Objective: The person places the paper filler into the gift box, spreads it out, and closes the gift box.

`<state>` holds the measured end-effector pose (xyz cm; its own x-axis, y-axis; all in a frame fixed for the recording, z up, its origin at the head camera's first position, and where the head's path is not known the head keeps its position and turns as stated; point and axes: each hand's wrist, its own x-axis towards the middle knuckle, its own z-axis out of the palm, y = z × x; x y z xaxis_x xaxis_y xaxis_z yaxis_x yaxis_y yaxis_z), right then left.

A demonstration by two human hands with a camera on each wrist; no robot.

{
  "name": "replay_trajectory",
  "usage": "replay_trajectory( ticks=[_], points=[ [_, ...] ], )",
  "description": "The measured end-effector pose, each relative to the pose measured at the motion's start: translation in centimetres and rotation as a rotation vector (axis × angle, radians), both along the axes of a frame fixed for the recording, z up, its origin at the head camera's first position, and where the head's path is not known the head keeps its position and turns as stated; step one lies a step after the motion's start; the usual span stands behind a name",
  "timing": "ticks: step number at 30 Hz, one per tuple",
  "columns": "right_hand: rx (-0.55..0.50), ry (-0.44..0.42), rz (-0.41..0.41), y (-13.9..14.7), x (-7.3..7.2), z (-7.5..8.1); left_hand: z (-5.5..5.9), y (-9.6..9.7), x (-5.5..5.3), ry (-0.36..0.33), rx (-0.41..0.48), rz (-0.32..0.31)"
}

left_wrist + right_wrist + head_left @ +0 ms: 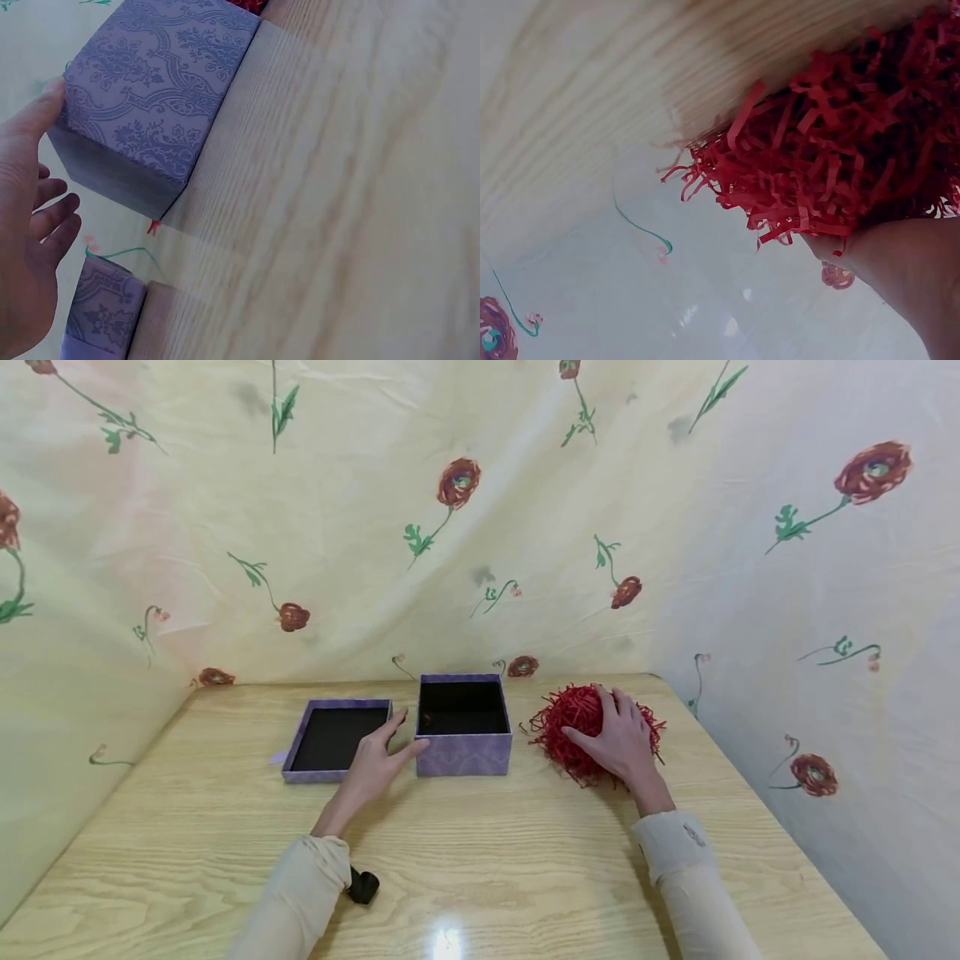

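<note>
A purple patterned box (462, 754) with a black interior stands upright on the table. My left hand (377, 764) is at its left side, thumb at the near left corner and fingers extended between box and lid. In the left wrist view the thumb of the left hand (30, 165) lies against the top edge of the box (150, 82). The matching lid (337, 703), black inside up, lies to the left. Over a heap of red shredded paper (570, 718), my right hand (618, 739) spreads its fingers and thumb. Paper strips (817, 150) hide its fingertips in the right wrist view.
The wooden table (487, 860) carries everything. A pale ribbon tab (278, 758) sticks out at the lid's left side. A black object (363, 887) shows beside the left sleeve. Flower-printed cloth (360, 527) hangs behind the table and along its sides.
</note>
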<state>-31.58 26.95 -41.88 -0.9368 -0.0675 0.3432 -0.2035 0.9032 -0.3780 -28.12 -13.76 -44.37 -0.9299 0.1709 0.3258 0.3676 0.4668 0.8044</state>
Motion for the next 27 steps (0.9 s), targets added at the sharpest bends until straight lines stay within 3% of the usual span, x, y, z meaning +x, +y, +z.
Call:
replay_trajectory(
  ticks=[9, 27],
  points=[
    [0.001, -0.096, -0.018, 0.24, -0.46, -0.40, -0.19, 0.43, -0.27, 0.029, 0.031, -0.018],
    [0.004, -0.177, -0.028, 0.68, -0.97, -0.62, -0.42, 0.54, -0.35, 0.049, 0.065, -0.049]
  ],
)
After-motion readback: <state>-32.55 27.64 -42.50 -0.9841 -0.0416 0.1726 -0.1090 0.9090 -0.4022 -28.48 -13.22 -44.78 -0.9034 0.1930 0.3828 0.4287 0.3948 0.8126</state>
